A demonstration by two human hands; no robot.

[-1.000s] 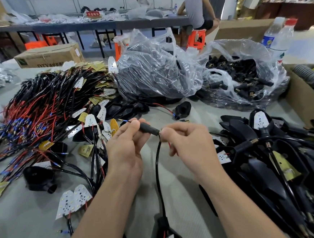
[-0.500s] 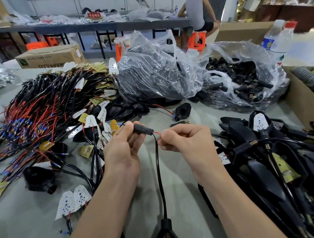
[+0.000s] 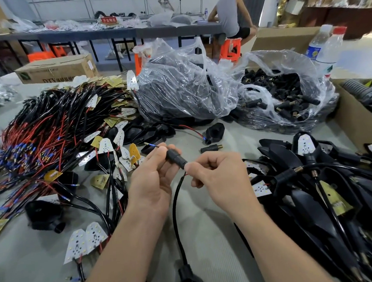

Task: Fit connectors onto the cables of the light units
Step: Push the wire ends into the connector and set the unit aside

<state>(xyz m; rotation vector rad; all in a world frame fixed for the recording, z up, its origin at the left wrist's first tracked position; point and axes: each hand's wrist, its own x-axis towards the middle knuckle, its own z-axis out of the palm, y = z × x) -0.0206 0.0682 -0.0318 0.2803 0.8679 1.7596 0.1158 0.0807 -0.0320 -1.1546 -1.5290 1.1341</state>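
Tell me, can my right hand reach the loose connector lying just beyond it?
Probably yes: the loose connector lies uncovered just past the right hand, nothing between; though that hand is busy pinching the cable.

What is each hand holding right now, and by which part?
Left hand grips the black connector by its left end, between thumb and fingers. Right hand pinches the black cable right where it meets the connector's other end.
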